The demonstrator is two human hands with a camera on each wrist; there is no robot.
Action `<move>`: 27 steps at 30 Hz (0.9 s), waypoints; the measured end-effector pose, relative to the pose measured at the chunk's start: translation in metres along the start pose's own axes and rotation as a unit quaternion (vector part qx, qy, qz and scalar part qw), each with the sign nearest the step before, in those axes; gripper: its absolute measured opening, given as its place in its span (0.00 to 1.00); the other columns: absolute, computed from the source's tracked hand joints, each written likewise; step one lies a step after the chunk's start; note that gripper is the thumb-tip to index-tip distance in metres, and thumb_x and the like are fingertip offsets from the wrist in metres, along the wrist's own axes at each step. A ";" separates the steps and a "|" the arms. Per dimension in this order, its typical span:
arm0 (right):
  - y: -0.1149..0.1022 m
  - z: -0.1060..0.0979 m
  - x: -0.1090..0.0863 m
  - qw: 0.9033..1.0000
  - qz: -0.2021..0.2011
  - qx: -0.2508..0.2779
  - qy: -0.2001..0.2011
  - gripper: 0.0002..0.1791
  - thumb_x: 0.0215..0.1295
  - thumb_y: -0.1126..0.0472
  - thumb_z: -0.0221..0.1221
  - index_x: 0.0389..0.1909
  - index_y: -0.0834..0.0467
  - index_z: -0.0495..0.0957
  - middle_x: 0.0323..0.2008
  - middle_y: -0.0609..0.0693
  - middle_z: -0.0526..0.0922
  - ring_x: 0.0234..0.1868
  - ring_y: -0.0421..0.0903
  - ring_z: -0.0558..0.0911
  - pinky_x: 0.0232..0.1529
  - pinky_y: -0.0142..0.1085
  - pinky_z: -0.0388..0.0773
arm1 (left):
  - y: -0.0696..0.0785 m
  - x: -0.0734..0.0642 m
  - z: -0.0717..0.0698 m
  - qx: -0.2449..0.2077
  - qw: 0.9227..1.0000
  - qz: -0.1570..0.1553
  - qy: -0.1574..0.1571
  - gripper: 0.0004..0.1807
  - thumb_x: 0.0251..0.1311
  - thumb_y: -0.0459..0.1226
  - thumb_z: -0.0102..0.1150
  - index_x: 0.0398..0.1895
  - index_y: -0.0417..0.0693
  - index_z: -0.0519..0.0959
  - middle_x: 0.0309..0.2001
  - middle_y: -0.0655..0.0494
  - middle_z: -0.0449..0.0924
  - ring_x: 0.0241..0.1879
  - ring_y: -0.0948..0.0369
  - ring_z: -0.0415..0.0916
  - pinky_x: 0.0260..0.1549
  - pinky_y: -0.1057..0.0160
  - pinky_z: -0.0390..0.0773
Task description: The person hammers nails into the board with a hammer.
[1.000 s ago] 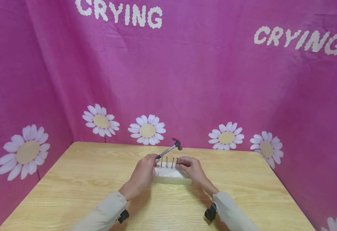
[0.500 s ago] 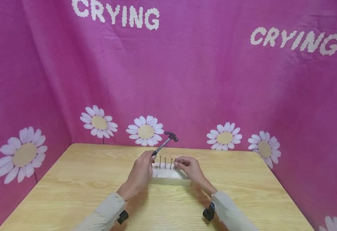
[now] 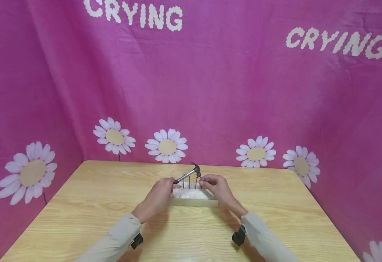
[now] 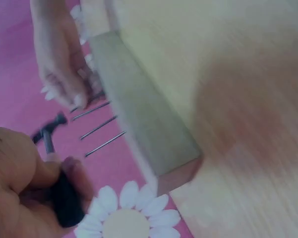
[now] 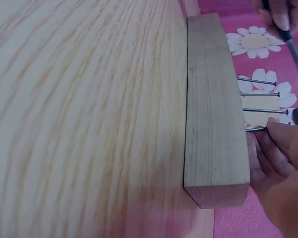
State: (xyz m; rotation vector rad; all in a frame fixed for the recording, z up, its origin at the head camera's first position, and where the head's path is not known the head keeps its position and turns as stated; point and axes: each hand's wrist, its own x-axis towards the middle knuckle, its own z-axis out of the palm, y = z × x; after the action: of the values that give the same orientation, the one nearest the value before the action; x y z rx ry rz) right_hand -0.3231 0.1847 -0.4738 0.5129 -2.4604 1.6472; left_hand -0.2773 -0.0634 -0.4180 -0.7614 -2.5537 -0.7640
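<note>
A wooden block (image 3: 195, 202) with a whitish top lies on the table, several nails (image 3: 189, 182) standing in a row along it. My left hand (image 3: 158, 194) grips the black handle of a claw hammer (image 3: 185, 176). The hammer's head (image 4: 53, 125) hangs just above the nails near the right end of the row. At that end my right hand (image 3: 219, 188) pinches a nail (image 5: 256, 129) between thumb and fingers. That nail is mostly covered by the fingers in the head view. In the right wrist view the other nails (image 5: 265, 110) stick straight out of the block.
The light wooden table (image 3: 105, 203) extends around the block on every side. Behind it hangs a pink cloth (image 3: 210, 91) with printed daisies and lettering. Small black cameras (image 3: 239, 235) are strapped at both wrists.
The hammer in my left hand rose, then came down so its head is close above the nails at the right. My right hand stays at its nail.
</note>
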 end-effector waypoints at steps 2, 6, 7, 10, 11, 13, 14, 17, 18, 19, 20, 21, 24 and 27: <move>0.001 -0.001 0.000 1.000 0.002 -0.001 0.002 0.08 0.71 0.68 0.65 0.46 0.68 0.86 0.40 0.64 0.90 0.39 0.50 0.90 0.44 0.31 0.85 | 0.000 0.002 0.001 -0.014 1.000 0.002 0.009 0.02 0.70 0.23 0.59 0.37 0.34 0.79 0.27 0.54 0.73 0.28 0.60 0.71 0.27 0.61 0.77; 0.001 -0.002 0.001 1.000 -0.002 0.005 0.001 0.08 0.72 0.67 0.65 0.46 0.68 0.86 0.40 0.64 0.89 0.39 0.51 0.90 0.45 0.32 0.85 | 0.000 0.008 0.002 -0.020 0.998 0.024 0.055 0.02 0.71 0.23 0.57 0.41 0.33 0.78 0.31 0.51 0.76 0.31 0.58 0.76 0.31 0.59 0.82; 0.001 -0.002 0.001 1.000 -0.002 0.007 0.001 0.08 0.72 0.67 0.65 0.46 0.68 0.86 0.40 0.64 0.89 0.39 0.52 0.90 0.45 0.32 0.86 | 0.000 0.009 0.002 -0.012 0.999 0.022 0.044 0.01 0.70 0.23 0.58 0.40 0.33 0.78 0.31 0.51 0.76 0.31 0.57 0.76 0.31 0.58 0.83; 0.002 -0.001 0.001 1.000 -0.004 0.016 0.000 0.09 0.71 0.68 0.65 0.46 0.70 0.85 0.40 0.66 0.89 0.40 0.55 0.90 0.45 0.33 0.86 | -0.004 0.007 0.005 0.015 1.000 0.017 0.002 0.01 0.68 0.23 0.61 0.38 0.33 0.79 0.30 0.50 0.78 0.30 0.56 0.77 0.31 0.56 0.82; 0.002 0.000 0.001 1.000 -0.002 0.018 -0.001 0.09 0.70 0.68 0.65 0.46 0.70 0.85 0.40 0.66 0.89 0.41 0.56 0.90 0.45 0.34 0.87 | -0.004 0.006 0.006 0.019 1.000 0.014 -0.007 0.01 0.68 0.23 0.61 0.39 0.33 0.79 0.30 0.50 0.78 0.31 0.56 0.78 0.31 0.56 0.83; 0.003 0.000 0.000 1.000 -0.002 0.020 -0.004 0.09 0.71 0.68 0.65 0.46 0.70 0.85 0.41 0.66 0.89 0.41 0.57 0.90 0.45 0.34 0.86 | -0.004 0.004 0.007 0.020 0.999 0.021 0.023 0.02 0.68 0.22 0.60 0.41 0.32 0.79 0.32 0.48 0.79 0.32 0.55 0.79 0.33 0.55 0.85; 0.003 0.001 0.000 1.000 -0.001 0.020 -0.004 0.09 0.71 0.68 0.65 0.47 0.70 0.85 0.41 0.66 0.89 0.41 0.58 0.90 0.45 0.33 0.86 | -0.003 0.004 0.008 0.016 0.999 0.025 0.042 0.02 0.70 0.23 0.59 0.42 0.31 0.79 0.32 0.48 0.79 0.32 0.55 0.80 0.34 0.55 0.86; 0.002 0.000 0.000 1.000 -0.002 0.016 -0.001 0.09 0.71 0.68 0.65 0.47 0.69 0.85 0.41 0.65 0.89 0.42 0.57 0.90 0.46 0.32 0.85 | 0.000 0.006 0.006 0.025 0.998 0.033 0.054 0.03 0.70 0.23 0.58 0.44 0.31 0.78 0.34 0.46 0.79 0.33 0.54 0.81 0.35 0.55 0.87; 0.001 0.000 0.000 1.000 -0.003 0.015 0.001 0.09 0.71 0.68 0.65 0.47 0.69 0.85 0.41 0.65 0.90 0.42 0.56 0.90 0.45 0.30 0.85 | 0.000 0.006 0.007 0.038 0.997 0.039 0.050 0.02 0.70 0.24 0.59 0.42 0.31 0.77 0.33 0.45 0.79 0.32 0.53 0.81 0.34 0.54 0.87; 0.000 0.000 0.000 1.000 -0.004 0.014 0.004 0.08 0.71 0.68 0.65 0.47 0.69 0.85 0.41 0.65 0.89 0.42 0.56 0.90 0.45 0.30 0.85 | 0.000 0.007 0.007 0.051 0.997 0.041 0.038 0.02 0.70 0.24 0.60 0.41 0.31 0.78 0.32 0.45 0.79 0.31 0.52 0.82 0.34 0.53 0.87; 0.000 -0.001 0.000 1.000 -0.003 0.013 0.006 0.09 0.71 0.68 0.65 0.46 0.69 0.85 0.41 0.65 0.90 0.42 0.55 0.90 0.45 0.30 0.85 | -0.001 0.006 0.008 0.064 0.997 0.044 0.027 0.02 0.69 0.24 0.60 0.40 0.32 0.78 0.32 0.45 0.79 0.31 0.52 0.82 0.33 0.53 0.86; -0.001 -0.001 0.000 1.000 -0.005 0.012 0.006 0.09 0.71 0.68 0.65 0.46 0.69 0.85 0.41 0.65 0.89 0.42 0.55 0.90 0.45 0.29 0.84 | -0.001 0.006 0.009 0.074 0.996 0.048 0.025 0.02 0.69 0.24 0.61 0.40 0.32 0.78 0.31 0.45 0.79 0.31 0.52 0.81 0.33 0.53 0.86; 0.000 -0.001 -0.001 1.000 -0.002 0.008 0.002 0.10 0.72 0.68 0.64 0.48 0.71 0.84 0.41 0.65 0.89 0.40 0.53 0.90 0.44 0.30 0.85 | -0.003 0.004 0.010 0.061 0.993 0.066 0.079 0.03 0.68 0.23 0.61 0.41 0.31 0.77 0.32 0.46 0.78 0.31 0.52 0.81 0.34 0.53 0.86; 0.000 -0.001 -0.002 1.000 0.002 0.013 0.002 0.10 0.72 0.68 0.64 0.48 0.71 0.84 0.41 0.65 0.89 0.39 0.51 0.90 0.44 0.31 0.85 | -0.003 0.004 0.009 0.034 0.989 0.083 0.120 0.05 0.68 0.21 0.60 0.44 0.31 0.77 0.34 0.46 0.79 0.34 0.52 0.82 0.36 0.53 0.87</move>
State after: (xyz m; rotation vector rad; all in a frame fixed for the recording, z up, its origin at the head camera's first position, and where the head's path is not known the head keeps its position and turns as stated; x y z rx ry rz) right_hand -0.3213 0.1865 -0.4741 0.5091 -2.4426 1.6814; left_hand -0.2840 -0.0587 -0.4241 -0.7950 -2.2581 -0.6677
